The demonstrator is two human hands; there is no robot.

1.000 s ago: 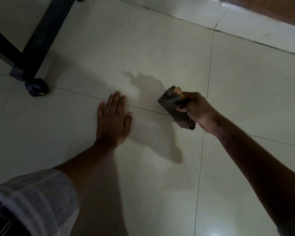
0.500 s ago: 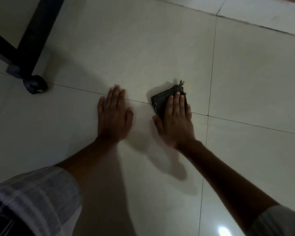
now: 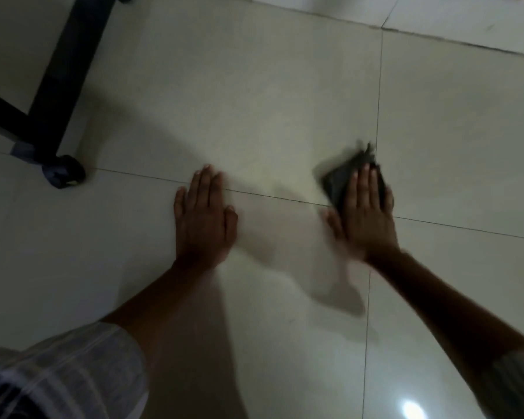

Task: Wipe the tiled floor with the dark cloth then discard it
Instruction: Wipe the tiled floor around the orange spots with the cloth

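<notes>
Rightward slid the right hand point(image 3: 365, 219), flat on the dark cloth point(image 3: 338, 182); left hand point(image 3: 204, 219) spread flat, castor point(image 3: 63, 175) clear.

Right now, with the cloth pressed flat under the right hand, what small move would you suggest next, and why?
Probably slide the right hand and the dark cloth sideways across the floor: the cloth lies flat under the fingers, while the left hand braces, palm down.

R hand point(image 3: 365, 219) flat on dark cloth point(image 3: 338, 182), blurred; L hand point(image 3: 204, 220) flat on tiled floor point(image 3: 254, 101).
</notes>
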